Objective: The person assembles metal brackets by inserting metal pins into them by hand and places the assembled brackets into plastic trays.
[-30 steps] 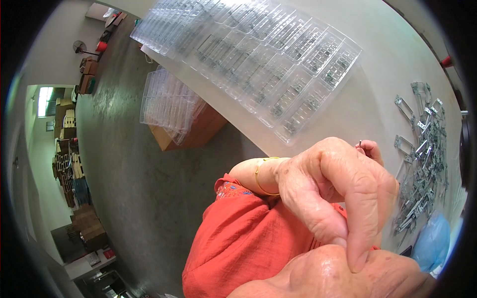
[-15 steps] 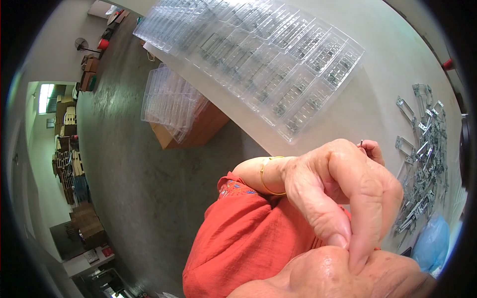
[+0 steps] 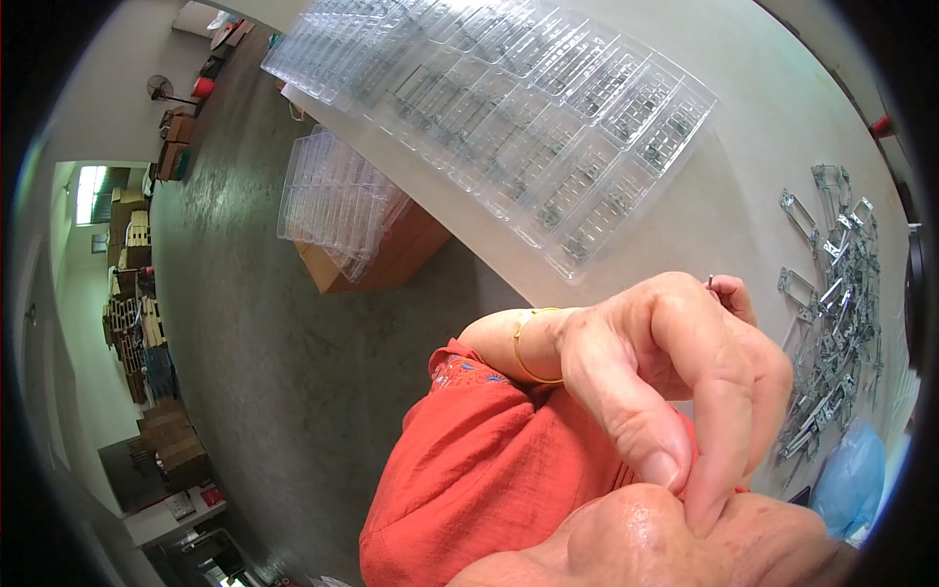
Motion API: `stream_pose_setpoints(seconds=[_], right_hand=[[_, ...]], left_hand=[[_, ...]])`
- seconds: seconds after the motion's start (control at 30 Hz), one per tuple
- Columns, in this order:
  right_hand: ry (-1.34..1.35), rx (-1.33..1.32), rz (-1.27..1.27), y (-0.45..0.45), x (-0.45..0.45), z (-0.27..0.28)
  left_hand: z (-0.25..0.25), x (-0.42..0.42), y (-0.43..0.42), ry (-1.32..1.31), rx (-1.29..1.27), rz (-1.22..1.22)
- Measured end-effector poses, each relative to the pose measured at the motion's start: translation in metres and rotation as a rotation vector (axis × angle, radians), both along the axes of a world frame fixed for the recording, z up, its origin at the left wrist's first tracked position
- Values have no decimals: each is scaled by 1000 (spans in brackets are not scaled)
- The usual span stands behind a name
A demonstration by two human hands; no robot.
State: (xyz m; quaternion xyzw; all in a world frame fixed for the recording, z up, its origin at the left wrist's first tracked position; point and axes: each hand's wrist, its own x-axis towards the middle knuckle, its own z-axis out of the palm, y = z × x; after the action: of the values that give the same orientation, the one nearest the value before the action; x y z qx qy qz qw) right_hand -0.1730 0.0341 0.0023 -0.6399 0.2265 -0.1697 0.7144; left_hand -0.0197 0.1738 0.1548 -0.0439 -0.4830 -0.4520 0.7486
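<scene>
My left hand (image 3: 699, 362), with a yellow bangle (image 3: 528, 347) at its wrist, is raised close to the camera. Its thumb and forefinger are bent together in a pinch and touch the side of my nose; I see nothing held between them. Behind its knuckles show a few curled fingertips, apparently of my right hand (image 3: 736, 298). A thin dark bit (image 3: 712, 282) sticks up beside them, too small to name. Most of that hand is hidden. To its right, a pile of metal brackets (image 3: 836, 313) lies on the pale table (image 3: 753, 166).
Clear plastic trays (image 3: 548, 127) with metal parts in their compartments lie across the table. More clear trays (image 3: 337, 196) lean on a cardboard box (image 3: 391, 259) beside it. A blue plastic bag (image 3: 849, 479) rests below the brackets. Stacked boxes (image 3: 132, 264) stand far left.
My left thumb and forefinger have shifted slightly against my nose, with a little more of the thumbnail showing. The fingertips behind, the trays and the brackets look unmoved.
</scene>
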Motion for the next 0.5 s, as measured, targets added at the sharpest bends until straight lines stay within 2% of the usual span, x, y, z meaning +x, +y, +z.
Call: stream_pose_setpoints(seconds=[0.27,0.5], right_hand=[[-23,1,22,-1,0,-1],[-20,10,6,1,1,1]], left_hand=[[-2,2,0,-78,6,25],[0,-1,0,19,-1,-5]])
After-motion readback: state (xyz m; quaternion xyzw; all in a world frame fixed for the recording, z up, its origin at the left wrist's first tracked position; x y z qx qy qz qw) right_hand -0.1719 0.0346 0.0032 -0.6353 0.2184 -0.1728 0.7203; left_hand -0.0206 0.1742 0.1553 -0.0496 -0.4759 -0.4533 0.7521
